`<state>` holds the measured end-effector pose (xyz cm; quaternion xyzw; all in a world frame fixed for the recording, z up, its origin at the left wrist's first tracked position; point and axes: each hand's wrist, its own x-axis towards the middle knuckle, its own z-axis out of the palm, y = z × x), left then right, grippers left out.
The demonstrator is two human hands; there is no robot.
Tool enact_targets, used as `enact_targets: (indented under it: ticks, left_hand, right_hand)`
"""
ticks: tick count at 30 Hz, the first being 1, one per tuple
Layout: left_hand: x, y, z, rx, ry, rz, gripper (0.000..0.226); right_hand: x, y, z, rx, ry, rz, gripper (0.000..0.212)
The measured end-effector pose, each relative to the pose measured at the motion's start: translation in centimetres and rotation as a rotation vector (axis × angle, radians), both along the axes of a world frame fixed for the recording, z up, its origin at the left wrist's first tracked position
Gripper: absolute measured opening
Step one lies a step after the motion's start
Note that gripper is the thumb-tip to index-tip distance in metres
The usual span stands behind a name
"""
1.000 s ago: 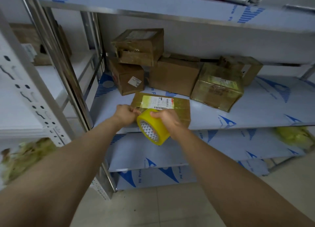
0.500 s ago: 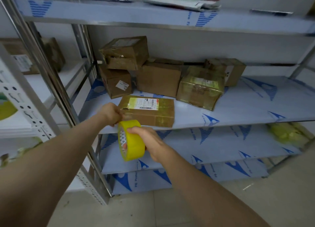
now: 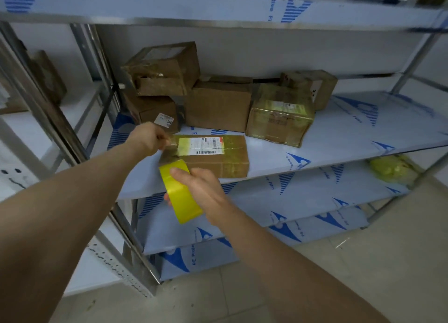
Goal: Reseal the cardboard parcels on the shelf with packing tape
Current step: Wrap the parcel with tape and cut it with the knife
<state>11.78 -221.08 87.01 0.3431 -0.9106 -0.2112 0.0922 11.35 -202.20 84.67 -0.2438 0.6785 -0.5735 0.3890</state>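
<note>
A flat cardboard parcel (image 3: 218,160) with a white shipping label lies at the front of the middle shelf (image 3: 339,150). My right hand (image 3: 203,189) grips a yellow roll of packing tape (image 3: 180,194) just in front of and below the parcel's left end. A clear strip of tape runs from the roll up over the parcel's left end. My left hand (image 3: 148,138) pinches the free end of that strip at the parcel's top left corner.
Several more cardboard parcels (image 3: 218,104) stand stacked at the back of the same shelf, one wrapped in yellowish tape (image 3: 278,116). A metal upright (image 3: 97,99) runs left of my left hand. A yellow bag (image 3: 392,168) lies on the lower shelf at right.
My right hand has drawn the roll down and away from the parcel, pulling out a strip of tape. My left hand stays at the parcel's left corner, holding the tape end.
</note>
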Motion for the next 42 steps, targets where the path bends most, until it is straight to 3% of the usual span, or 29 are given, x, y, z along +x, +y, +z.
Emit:
enact_targets:
  ticks: [4, 9, 13, 15, 20, 24, 29, 35, 38, 42]
  left_hand:
    - [-2.1, -3.0, 0.3, -0.023, 0.072, -0.067, 0.022]
    - [-4.9, -6.7, 0.1, -0.024, 0.008, -0.076, 0.032]
    - [-6.6, -7.3, -1.4, 0.089, -0.008, -0.130, 0.025]
    - [-7.3, -7.9, -2.0, 0.109, -0.020, -0.167, 0.016]
    - [-8.5, -9.1, -3.0, 0.164, -0.014, -0.179, 0.021]
    - [-9.0, -9.3, -3.4, 0.195, -0.024, -0.199, 0.019]
    - [-9.3, -9.9, -4.3, 0.199, -0.065, -0.224, 0.011]
    - [-10.1, -8.9, -4.4, 0.305, -0.042, -0.180, 0.025]
    - [-10.1, -8.5, -4.5, 0.272, -0.015, -0.193, 0.014]
    - [-9.5, -9.6, -5.2, 0.169, 0.061, -0.252, 0.023]
  right_hand:
    - [-0.5, -3.4, -0.3, 0.003, 0.000, -0.164, 0.058]
    - [-0.7, -4.8, -0.2, 0.048, -0.034, -0.143, 0.040]
    - [-1.2, -5.6, -0.3, 0.060, -0.016, -0.239, 0.027]
    - [-1.0, -6.4, -0.5, 0.082, 0.041, -0.286, 0.029]
    - [-0.9, -7.8, -0.2, 0.068, 0.097, -0.388, 0.029]
    - [-0.7, -8.8, -0.2, 0.098, 0.137, -0.429, 0.045]
    - [-0.4, -9.4, -0.1, 0.106, 0.147, -0.447, 0.049]
    - [-0.4, -9.4, -0.2, 0.089, 0.147, -0.476, 0.047]
    - [-0.2, -9.4, 0.0, 0.082, 0.159, -0.485, 0.044]
    - [-0.3, -9.4, 0.1, 0.100, 0.156, -0.492, 0.050]
